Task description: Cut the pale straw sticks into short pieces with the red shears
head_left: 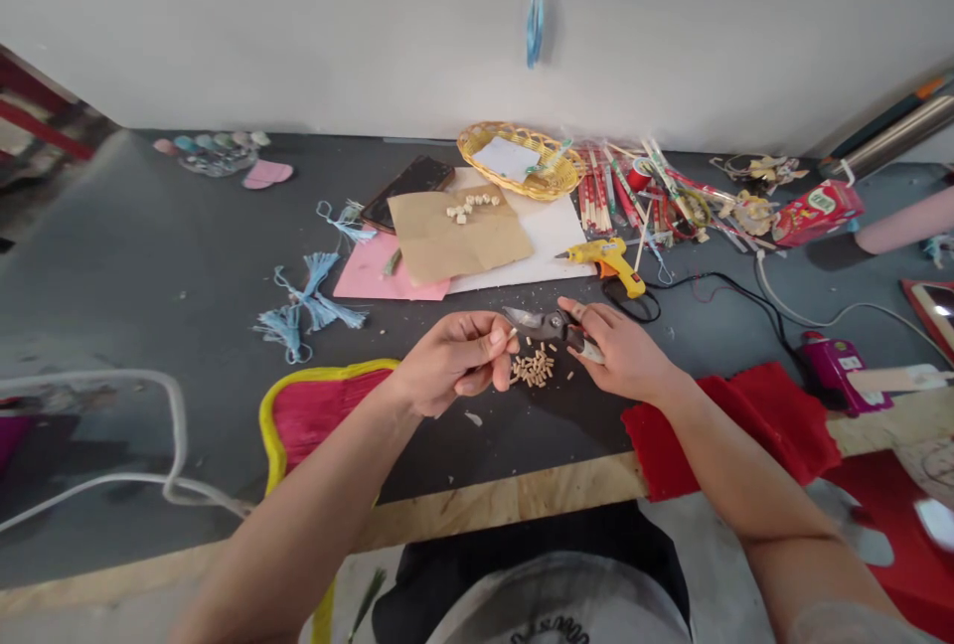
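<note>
My left hand point(466, 356) pinches a thin pale wooden stick point(513, 333), whose short end pokes out past the thumb. Across from it, my right hand point(622, 351) is wrapped round the handles of a pair of pruning shears point(552, 324). The shears' metal blades point left, close to the stick's end. On the dark tabletop just below the blades lies a pile of short cut wooden pieces point(535, 366). A yellow glue gun point(607, 259) rests behind my right hand.
Behind my hands, brown paper point(462, 241) bears several small light blocks. A wicker basket point(522, 159) stands by bundled wrapped chopsticks point(596, 192). Blue tassels point(317, 291) lie left. Red cloth point(745, 420) is under my right forearm; a yellow-edged magenta piece point(320, 415) is near my left.
</note>
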The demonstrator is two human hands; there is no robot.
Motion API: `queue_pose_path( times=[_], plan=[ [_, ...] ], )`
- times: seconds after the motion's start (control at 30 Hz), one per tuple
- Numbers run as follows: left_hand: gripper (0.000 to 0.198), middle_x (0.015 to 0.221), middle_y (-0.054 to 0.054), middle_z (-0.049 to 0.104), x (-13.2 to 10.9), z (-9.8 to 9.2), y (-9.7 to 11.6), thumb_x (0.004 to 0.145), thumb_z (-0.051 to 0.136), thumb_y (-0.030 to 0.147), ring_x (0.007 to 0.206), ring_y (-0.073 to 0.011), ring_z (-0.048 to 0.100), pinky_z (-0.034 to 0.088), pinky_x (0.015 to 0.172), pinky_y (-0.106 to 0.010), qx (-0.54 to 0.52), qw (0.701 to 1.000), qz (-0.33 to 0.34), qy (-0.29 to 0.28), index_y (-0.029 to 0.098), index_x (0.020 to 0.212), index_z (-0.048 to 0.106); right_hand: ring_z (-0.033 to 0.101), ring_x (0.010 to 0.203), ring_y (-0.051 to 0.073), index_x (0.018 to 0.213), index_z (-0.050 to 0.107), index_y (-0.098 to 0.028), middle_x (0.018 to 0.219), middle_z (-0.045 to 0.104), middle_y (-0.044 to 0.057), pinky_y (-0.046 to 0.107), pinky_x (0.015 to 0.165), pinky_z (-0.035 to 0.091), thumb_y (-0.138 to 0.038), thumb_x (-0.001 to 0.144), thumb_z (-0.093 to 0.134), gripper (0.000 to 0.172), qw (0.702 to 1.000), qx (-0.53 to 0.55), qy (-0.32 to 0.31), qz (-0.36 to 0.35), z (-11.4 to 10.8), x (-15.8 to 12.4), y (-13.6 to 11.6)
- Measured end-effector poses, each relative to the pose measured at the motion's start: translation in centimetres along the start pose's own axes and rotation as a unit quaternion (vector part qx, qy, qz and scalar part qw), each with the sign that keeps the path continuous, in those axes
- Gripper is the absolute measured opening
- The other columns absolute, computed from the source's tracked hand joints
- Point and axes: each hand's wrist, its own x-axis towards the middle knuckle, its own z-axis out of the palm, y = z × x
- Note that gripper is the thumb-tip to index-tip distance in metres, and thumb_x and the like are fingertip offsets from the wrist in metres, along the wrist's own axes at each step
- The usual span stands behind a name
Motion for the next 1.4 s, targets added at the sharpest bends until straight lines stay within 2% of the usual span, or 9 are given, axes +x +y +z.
queue_pose_path(
  times=[0.13,0.27,0.47,0.6,0.77,0.93,1.03,1.23,1.4],
  plan=[
    [0.02,0.048,-0.002,0.063,-0.1,0.0,0.0,0.082,0.068,0.029,0.026,-0.0005,0.029,0.016,0.027,-0.012,-0.018,0.999,-0.017,-0.028,0.012,0.074,0.061,0.052,0.113,0.029,0.143,0.031,-0.017,0.125,0.056,0.016,0.048,0.095,0.047,-0.018,0.083,0.053,0.064,1.0,0.006,-0.007,-0.012,-0.2,0.0,0.1],
    [0.018,0.049,-0.002,0.063,-0.2,0.0,-0.1,0.082,0.067,0.028,0.026,-0.0005,0.028,0.016,0.027,-0.011,-0.037,0.998,-0.026,-0.047,0.012,0.075,0.061,0.057,0.107,0.028,0.142,0.034,-0.017,0.119,0.059,0.015,0.045,0.091,0.049,-0.014,0.081,0.052,0.063,1.0,0.013,-0.014,-0.004,-0.3,-0.1,-0.1],
    [0.018,0.049,-0.001,0.062,0.1,-0.2,-0.3,0.083,0.066,0.027,0.027,-0.0001,0.028,0.017,0.027,-0.01,-0.036,0.999,-0.011,-0.028,0.012,0.075,0.061,0.058,0.106,0.028,0.141,0.034,-0.014,0.117,0.06,0.016,0.044,0.089,0.05,-0.017,0.083,0.052,0.061,0.999,-0.004,-0.023,0.023,-0.3,-0.1,-0.2],
    [0.02,0.048,-0.001,0.061,0.0,-0.1,-0.2,0.083,0.066,0.029,0.026,-0.0003,0.028,0.018,0.027,-0.01,-0.029,0.999,-0.01,-0.038,0.012,0.075,0.061,0.052,0.115,0.029,0.143,0.031,-0.016,0.131,0.054,0.016,0.048,0.094,0.047,-0.021,0.085,0.054,0.062,1.0,-0.019,-0.02,-0.014,-0.3,0.0,0.0],
    [0.021,0.047,-0.001,0.061,-0.3,-0.1,0.0,0.082,0.068,0.031,0.025,-0.0006,0.028,0.019,0.026,-0.01,-0.024,0.997,-0.022,-0.074,0.012,0.075,0.061,0.053,0.112,0.029,0.144,0.031,-0.017,0.13,0.055,0.015,0.048,0.093,0.047,-0.018,0.083,0.054,0.065,0.999,-0.011,-0.016,-0.036,-0.3,0.0,0.1],
    [0.021,0.047,-0.001,0.062,-0.1,-0.1,-0.1,0.082,0.068,0.032,0.025,-0.0007,0.029,0.019,0.026,-0.01,-0.027,0.998,-0.027,-0.057,0.012,0.075,0.062,0.06,0.102,0.027,0.138,0.039,-0.015,0.117,0.063,0.014,0.042,0.086,0.051,-0.014,0.081,0.052,0.058,0.999,-0.028,-0.018,0.004,-0.3,-0.2,-0.2],
    [0.021,0.048,-0.002,0.063,0.1,-0.1,-0.3,0.081,0.068,0.032,0.025,-0.0003,0.029,0.019,0.027,-0.01,-0.032,0.998,-0.021,-0.043,0.012,0.076,0.063,0.061,0.102,0.027,0.132,0.043,-0.016,0.12,0.063,0.012,0.039,0.085,0.051,-0.017,0.083,0.052,0.05,0.999,-0.046,-0.002,0.017,-0.4,-0.2,-0.5],
    [0.023,0.051,-0.003,0.065,0.5,-0.8,-0.7,0.082,0.067,0.034,0.026,-0.0006,0.031,0.017,0.028,-0.012,-0.02,0.999,-0.005,-0.026,0.012,0.076,0.061,0.061,0.104,0.027,0.134,0.042,-0.018,0.117,0.064,0.012,0.041,0.085,0.052,-0.019,0.087,0.05,0.048,0.995,-0.092,0.033,0.035,0.0,0.0,0.4],
    [0.024,0.051,-0.002,0.064,1.0,-1.3,-1.0,0.08,0.069,0.034,0.027,-0.0006,0.03,0.016,0.029,-0.012,-0.015,1.0,-0.01,-0.014,0.012,0.076,0.06,0.062,0.105,0.027,0.133,0.045,-0.02,0.118,0.065,0.011,0.04,0.083,0.054,-0.032,0.087,0.058,0.049,0.99,-0.088,0.076,0.076,-0.3,0.0,1.0]
  ],
)
